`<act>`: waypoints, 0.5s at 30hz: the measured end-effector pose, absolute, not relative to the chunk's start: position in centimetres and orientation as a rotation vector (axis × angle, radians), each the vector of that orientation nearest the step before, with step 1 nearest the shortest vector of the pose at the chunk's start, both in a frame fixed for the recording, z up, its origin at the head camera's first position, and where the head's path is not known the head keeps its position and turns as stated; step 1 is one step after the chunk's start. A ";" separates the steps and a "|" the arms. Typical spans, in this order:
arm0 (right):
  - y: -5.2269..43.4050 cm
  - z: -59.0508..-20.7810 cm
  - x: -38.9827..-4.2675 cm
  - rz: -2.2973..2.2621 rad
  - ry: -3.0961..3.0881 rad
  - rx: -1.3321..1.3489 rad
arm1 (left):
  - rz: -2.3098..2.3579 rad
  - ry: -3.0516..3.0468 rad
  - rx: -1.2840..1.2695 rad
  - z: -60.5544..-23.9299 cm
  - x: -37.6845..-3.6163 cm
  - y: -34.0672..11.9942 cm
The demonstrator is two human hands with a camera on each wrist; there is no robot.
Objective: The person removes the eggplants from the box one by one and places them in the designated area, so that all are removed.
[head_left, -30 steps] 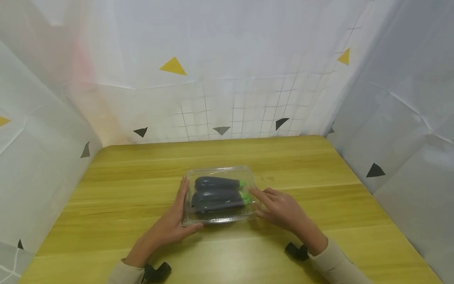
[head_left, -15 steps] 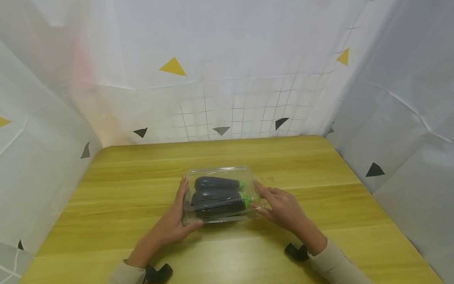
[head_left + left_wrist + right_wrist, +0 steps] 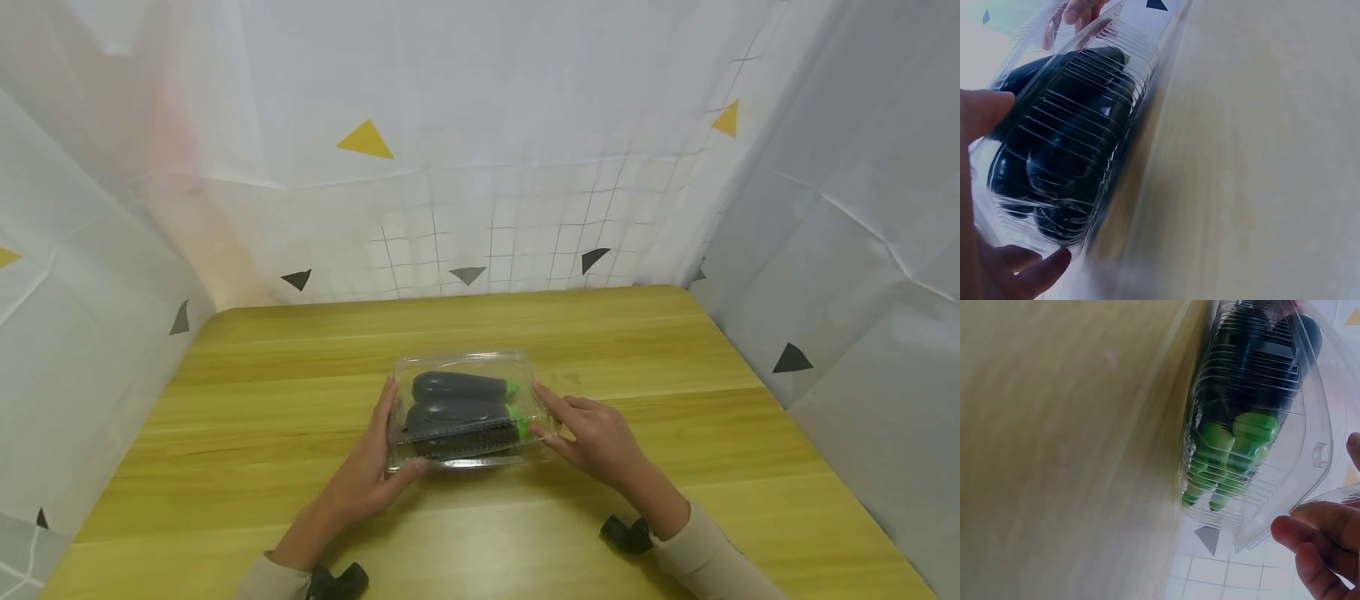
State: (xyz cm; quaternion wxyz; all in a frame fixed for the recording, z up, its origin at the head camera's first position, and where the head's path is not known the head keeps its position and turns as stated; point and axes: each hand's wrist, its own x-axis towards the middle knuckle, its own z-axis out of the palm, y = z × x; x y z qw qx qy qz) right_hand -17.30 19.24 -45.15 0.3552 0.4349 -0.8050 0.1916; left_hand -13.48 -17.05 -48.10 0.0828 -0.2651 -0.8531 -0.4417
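Note:
A clear plastic clamshell container (image 3: 480, 463) sits on the table in front of me with several dark eggplants (image 3: 459, 386) inside. Their green stems (image 3: 1254, 428) point toward the right end. My left hand (image 3: 366, 468) holds the container's left side, its thumb at the front edge and its fingers along the end. On the opposite side, my right hand (image 3: 598, 440) pinches the rim near the right end between thumb and fingers. In the right wrist view, a gap shows between the lid and the base at that end. The ribbed base (image 3: 1075, 134) fills the left wrist view's upper left.
The wooden table (image 3: 600, 333) extends all around the container. White sheeting (image 3: 480, 208) with triangles and grid lines stands behind it and at both sides. Black wrist mounts (image 3: 341, 581) hang under both forearms.
My right hand has shifted from the container's right corner to a pinch on its right rim. The lid's front edge has tilted a little. My left hand has kept nearly the same place.

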 end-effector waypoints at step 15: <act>19.3 -45.1 -17.2 0.551 -2.104 1.139 | -1.361 -2.471 -0.922 -47.9 -13.1 -17.2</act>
